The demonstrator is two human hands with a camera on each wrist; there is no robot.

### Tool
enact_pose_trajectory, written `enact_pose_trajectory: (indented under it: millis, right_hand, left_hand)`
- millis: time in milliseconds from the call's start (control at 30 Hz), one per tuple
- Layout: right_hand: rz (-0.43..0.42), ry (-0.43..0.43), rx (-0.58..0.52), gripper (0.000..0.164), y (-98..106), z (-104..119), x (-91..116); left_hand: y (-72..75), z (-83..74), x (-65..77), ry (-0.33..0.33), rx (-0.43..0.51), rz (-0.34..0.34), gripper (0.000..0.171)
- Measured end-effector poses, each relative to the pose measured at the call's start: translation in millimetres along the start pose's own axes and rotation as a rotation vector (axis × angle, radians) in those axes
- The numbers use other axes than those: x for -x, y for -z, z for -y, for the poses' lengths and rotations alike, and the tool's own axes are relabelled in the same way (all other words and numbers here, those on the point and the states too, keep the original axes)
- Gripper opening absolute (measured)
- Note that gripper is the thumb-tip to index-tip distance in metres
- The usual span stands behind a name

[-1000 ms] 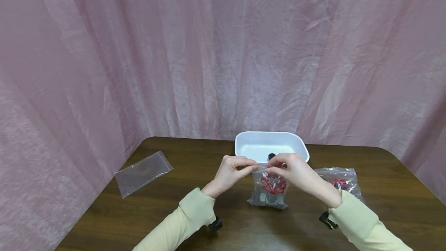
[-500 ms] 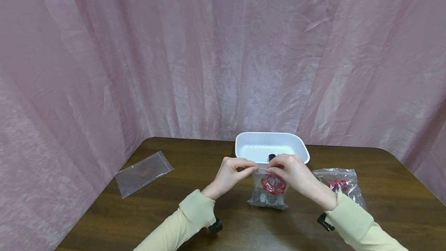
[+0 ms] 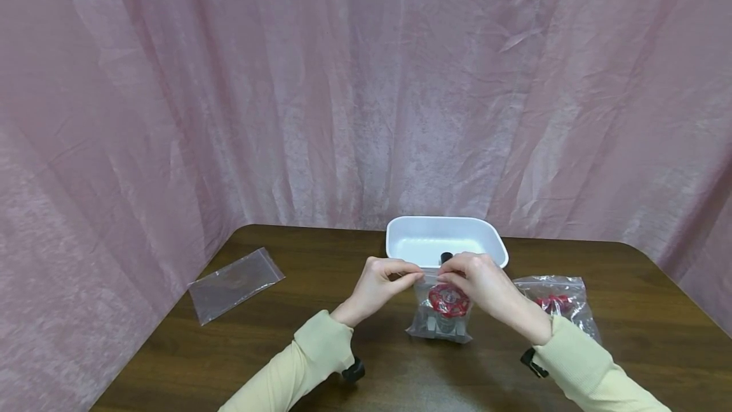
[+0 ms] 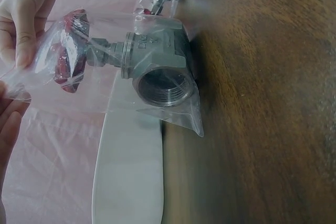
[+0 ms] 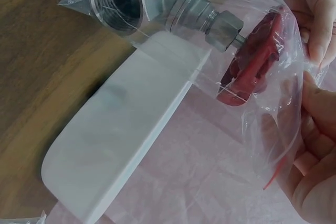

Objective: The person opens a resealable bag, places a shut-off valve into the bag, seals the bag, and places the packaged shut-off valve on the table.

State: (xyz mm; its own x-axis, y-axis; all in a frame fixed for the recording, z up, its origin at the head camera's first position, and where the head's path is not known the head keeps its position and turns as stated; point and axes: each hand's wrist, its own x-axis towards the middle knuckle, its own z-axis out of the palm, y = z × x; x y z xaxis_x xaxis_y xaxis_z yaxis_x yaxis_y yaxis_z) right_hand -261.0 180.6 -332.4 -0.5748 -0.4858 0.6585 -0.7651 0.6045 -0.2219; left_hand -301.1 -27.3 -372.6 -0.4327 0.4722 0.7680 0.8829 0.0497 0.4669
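Note:
A gate valve [image 3: 445, 323] with a red handwheel stands inside a clear zip bag [image 3: 422, 320]. Its threaded opening [image 4: 167, 86] shows through the plastic in the left wrist view. At the bag's left upper corner, my left hand [image 3: 380, 285] pinches the edge between thumb and fingertips. Close beside it, my right hand [image 3: 477, 281] pinches the same top edge with thumb and fingers, partly hiding the bag's right side. Seen from the right wrist, the handwheel [image 5: 254, 59] lies just below both hands, and a thin red strip [image 5: 275, 172] shows near the right hand.
Behind the bag is a white plastic tray [image 3: 420, 248], with a small black object [image 3: 446, 257] at its near side. Another zip bag [image 3: 563, 291] with a red-handled fitting lies at right. A flat clear bag [image 3: 237, 286] lies on the table's left.
My right hand and forearm have shifted slightly left, and the handwheel has tilted a little inside the bag. My left hand keeps its hold almost unmoved.

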Motion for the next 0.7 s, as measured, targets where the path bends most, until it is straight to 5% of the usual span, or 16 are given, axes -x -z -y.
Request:
enact_pose_trajectory:
  millis: [233, 700]
  right_hand:
    - [-0.033, 0.091, 0.012, 0.013, 0.0, -1.6, -0.7]
    - [0.114, -0.137, -0.127, 0.001, 7.8, -5.2, 5.6]
  left_hand:
    - [2.4, -10.0, -4.5, -0.011, -0.004, 0.011, 0.008]
    - [9.6, -38.2, -11.3, 0.030, -0.004, 0.004, 0.011]
